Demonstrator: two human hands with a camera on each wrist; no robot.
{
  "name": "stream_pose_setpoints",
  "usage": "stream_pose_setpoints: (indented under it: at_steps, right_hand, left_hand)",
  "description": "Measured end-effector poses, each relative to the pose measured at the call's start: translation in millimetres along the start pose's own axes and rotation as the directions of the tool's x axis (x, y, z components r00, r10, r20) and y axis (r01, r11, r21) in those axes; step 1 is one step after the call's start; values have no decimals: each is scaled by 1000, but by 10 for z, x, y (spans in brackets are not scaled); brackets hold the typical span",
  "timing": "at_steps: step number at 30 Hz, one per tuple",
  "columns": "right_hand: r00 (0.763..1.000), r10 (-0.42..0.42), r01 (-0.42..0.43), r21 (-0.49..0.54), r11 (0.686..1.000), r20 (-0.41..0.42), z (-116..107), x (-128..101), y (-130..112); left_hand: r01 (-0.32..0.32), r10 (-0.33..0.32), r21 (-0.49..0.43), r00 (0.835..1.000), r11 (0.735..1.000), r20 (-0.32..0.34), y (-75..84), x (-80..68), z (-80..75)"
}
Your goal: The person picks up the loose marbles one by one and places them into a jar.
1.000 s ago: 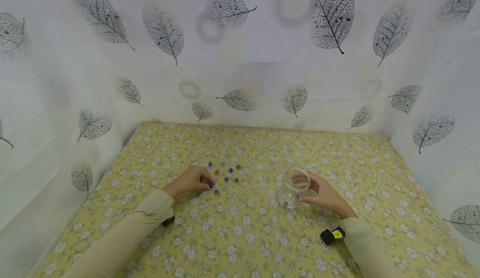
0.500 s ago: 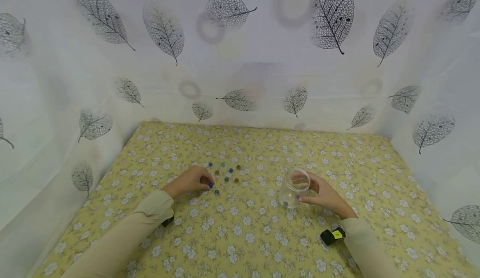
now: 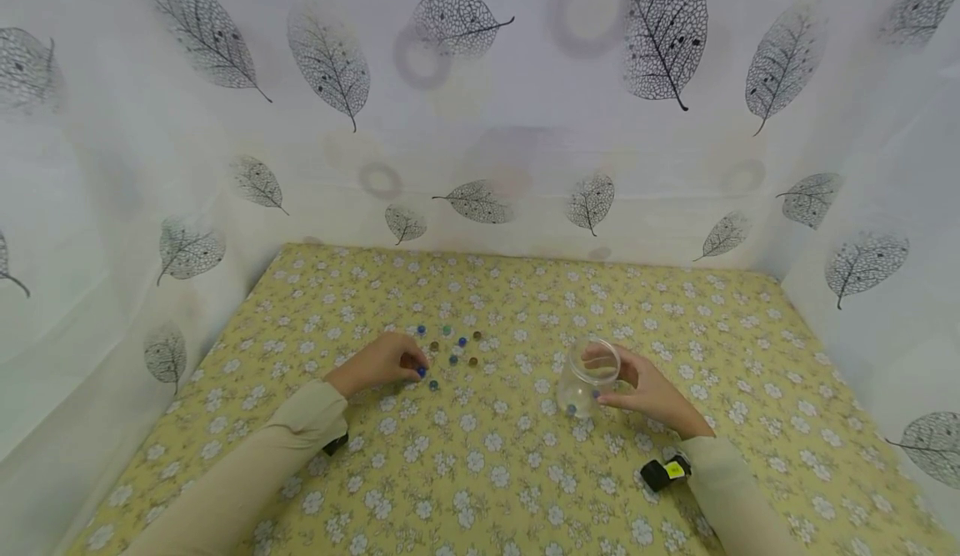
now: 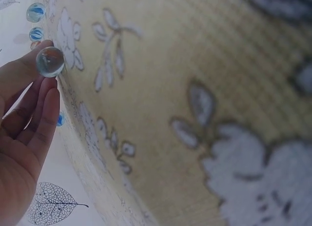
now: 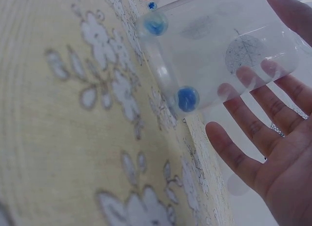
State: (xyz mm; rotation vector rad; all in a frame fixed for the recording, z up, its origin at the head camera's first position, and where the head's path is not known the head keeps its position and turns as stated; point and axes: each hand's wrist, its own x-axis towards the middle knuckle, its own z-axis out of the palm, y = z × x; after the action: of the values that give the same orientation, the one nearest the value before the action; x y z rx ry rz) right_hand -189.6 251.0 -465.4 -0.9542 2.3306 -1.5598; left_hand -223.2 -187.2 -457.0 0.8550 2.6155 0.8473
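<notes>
My left hand pinches a glass marble low over the cloth. In the left wrist view this marble looks mostly clear, lying between thumb and fingertips. A bluish marble lies just beside that hand, nearer the front. My right hand holds a clear jar from its right side, thumb and fingers around it. Inside the jar, near its base, are two blue marbles; in the right wrist view one marble sits at the near edge and another marble at the far edge.
Beyond the left hand several marbles lie scattered, among them a blue marble, a brown marble and a greenish marble. A yellow floral cloth covers the table. Leaf-print curtains stand at the back and both sides.
</notes>
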Motion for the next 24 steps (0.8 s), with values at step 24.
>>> stream_pose_setpoints:
  at_steps: [24]
  right_hand:
    - [1000, 7, -7, 25, 1000, -7, 6, -7, 28]
  left_hand:
    - [-107, 126, 112, 975, 988, -184, 540, 31, -201]
